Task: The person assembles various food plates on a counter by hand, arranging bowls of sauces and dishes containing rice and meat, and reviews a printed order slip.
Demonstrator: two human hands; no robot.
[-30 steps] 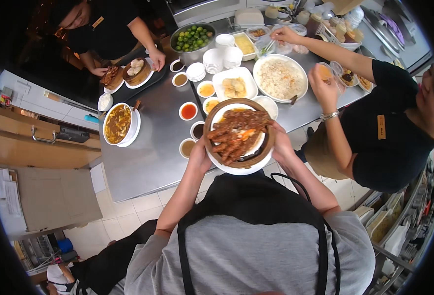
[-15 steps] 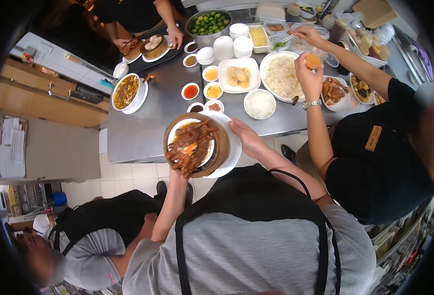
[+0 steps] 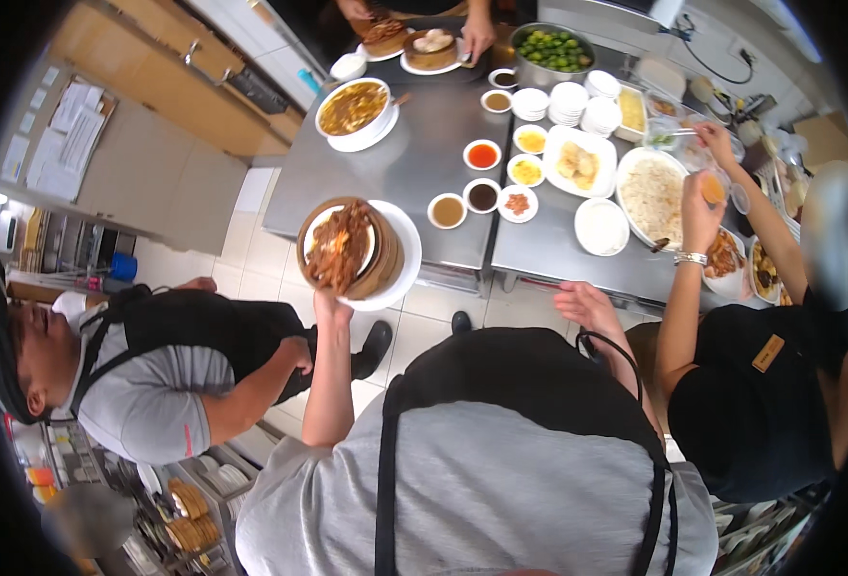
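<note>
— What's my left hand [image 3: 328,305] doing?
— Its fingers grip the white plate [image 3: 397,252] under the bamboo steamer [image 3: 347,248] of sauced meat, just off the steel counter [image 3: 414,163].
— And the right hand [image 3: 585,305]?
— Open, empty (fingers spread), near the counter's edge.

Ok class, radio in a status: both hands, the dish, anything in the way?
Left hand under white plate bearing round bamboo steamer of brown food. Right hand empty, open. Crouching person in black apron close by.
</note>
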